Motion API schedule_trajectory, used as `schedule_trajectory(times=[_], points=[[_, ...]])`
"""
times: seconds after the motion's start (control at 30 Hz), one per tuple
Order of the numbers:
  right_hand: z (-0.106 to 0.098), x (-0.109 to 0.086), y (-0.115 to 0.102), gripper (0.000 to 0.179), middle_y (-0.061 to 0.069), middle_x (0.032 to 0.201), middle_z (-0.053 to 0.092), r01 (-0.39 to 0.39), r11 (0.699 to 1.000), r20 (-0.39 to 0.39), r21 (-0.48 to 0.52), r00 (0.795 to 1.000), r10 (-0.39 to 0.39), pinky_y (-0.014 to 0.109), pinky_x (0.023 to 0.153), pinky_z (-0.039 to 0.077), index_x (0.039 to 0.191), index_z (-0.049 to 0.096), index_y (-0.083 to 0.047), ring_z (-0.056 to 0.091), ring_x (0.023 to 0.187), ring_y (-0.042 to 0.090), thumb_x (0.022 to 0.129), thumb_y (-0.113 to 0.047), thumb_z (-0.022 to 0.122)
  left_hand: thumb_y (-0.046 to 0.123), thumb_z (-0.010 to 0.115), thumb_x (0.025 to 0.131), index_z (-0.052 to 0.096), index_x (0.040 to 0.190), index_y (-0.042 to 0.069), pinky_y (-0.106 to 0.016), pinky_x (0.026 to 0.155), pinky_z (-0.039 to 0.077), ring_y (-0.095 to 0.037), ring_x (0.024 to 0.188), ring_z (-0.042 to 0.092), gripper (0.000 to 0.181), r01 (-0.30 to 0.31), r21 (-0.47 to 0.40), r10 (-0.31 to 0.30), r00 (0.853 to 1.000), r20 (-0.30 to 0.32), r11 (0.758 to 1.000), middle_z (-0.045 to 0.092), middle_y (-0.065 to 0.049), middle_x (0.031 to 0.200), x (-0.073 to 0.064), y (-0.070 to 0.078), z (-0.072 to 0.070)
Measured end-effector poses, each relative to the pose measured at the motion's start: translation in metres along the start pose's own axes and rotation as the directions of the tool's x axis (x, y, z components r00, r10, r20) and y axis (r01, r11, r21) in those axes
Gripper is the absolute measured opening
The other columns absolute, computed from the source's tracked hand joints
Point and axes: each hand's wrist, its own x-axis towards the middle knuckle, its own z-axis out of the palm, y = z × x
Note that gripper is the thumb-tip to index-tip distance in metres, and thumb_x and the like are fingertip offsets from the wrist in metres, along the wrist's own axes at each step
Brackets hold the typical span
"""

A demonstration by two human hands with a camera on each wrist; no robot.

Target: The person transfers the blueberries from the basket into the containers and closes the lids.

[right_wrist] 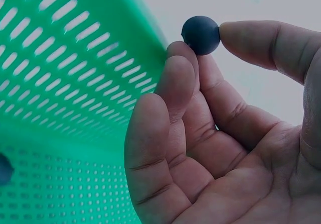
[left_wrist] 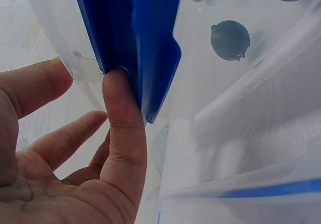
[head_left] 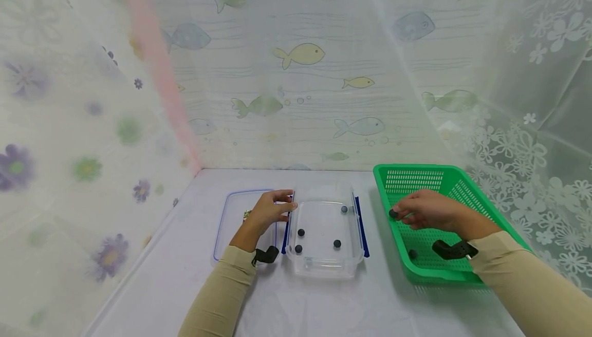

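Between the thumb and fingertip of my right hand (head_left: 427, 208) a small dark ball (right_wrist: 200, 35) is pinched, held over the left rim of the green basket (head_left: 402, 244). Another dark ball (head_left: 413, 254) lies on the basket's floor. My left hand (head_left: 268, 212) grips the left side of a clear plastic box (head_left: 322, 270). In the left wrist view one finger (left_wrist: 125, 123) presses against the box's blue side latch (left_wrist: 135, 38), while the thumb is at the clear rim. Several dark balls, one of them a ball (head_left: 337, 243) near the front, sit spread out inside the box.
Left of the box lies a clear lid (head_left: 222, 229) with a blue edge, partly behind the left hand, with a small colourful patch (head_left: 246, 216) on it. A second blue latch (head_left: 362, 229) hangs on the box's right side. Patterned curtains (head_left: 287, 95) enclose the white table (head_left: 361, 306).
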Motion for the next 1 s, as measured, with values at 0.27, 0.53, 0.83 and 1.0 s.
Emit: schedule_trajectory(times=[0.27, 0.53, 0.83, 1.0], points=[[0.008, 0.008, -0.015, 0.037, 0.008, 0.109, 0.069, 0.021, 1.0, 0.001, -0.013, 1.0, -0.021, 0.033, 0.077, 0.061, 0.121, 0.071, 0.001, 0.067, 0.085, 0.014, 0.1, -0.03, 0.068, 0.023, 0.078, 0.095, 0.056, 0.15, 0.012, -0.036, 0.085, 0.065, -0.024, 0.109, 0.069, 0.061, -0.003, 0.003, 0.003, 1.0, -0.007, 1.0, 0.058, -0.016, 0.138, -0.002, 0.0, -0.004], [0.022, 0.014, -0.031, 0.034, 0.01, 0.11, 0.07, 0.031, 1.0, 0.028, -0.004, 0.999, -0.031, 0.033, 0.076, 0.061, 0.12, 0.072, 0.001, 0.065, 0.084, 0.017, 0.1, -0.026, 0.069, 0.021, 0.077, 0.095, 0.056, 0.15, 0.011, -0.036, 0.085, 0.065, -0.023, 0.107, 0.069, 0.059, -0.011, 0.003, 0.011, 1.0, -0.019, 1.0, 0.058, -0.017, 0.137, -0.003, 0.0, -0.006], [0.033, 0.013, -0.037, 0.036, 0.01, 0.108, 0.069, 0.028, 1.0, 0.036, -0.011, 0.999, -0.028, 0.03, 0.07, 0.06, 0.124, 0.069, 0.003, 0.067, 0.08, 0.019, 0.102, -0.025, 0.066, 0.022, 0.078, 0.095, 0.058, 0.148, 0.013, -0.036, 0.087, 0.065, -0.023, 0.109, 0.069, 0.058, -0.003, 0.01, 0.003, 1.0, -0.001, 1.0, 0.059, -0.016, 0.138, 0.002, -0.002, 0.002], [0.043, 0.016, -0.043, 0.038, 0.011, 0.108, 0.07, 0.048, 0.998, 0.045, -0.032, 0.998, -0.047, 0.032, 0.072, 0.062, 0.125, 0.069, 0.003, 0.069, 0.08, 0.019, 0.101, -0.027, 0.067, 0.022, 0.078, 0.095, 0.06, 0.146, 0.015, -0.036, 0.087, 0.064, -0.025, 0.109, 0.069, 0.055, -0.005, 0.009, 0.006, 1.0, -0.012, 1.0, 0.059, -0.015, 0.137, 0.002, -0.004, 0.001]])
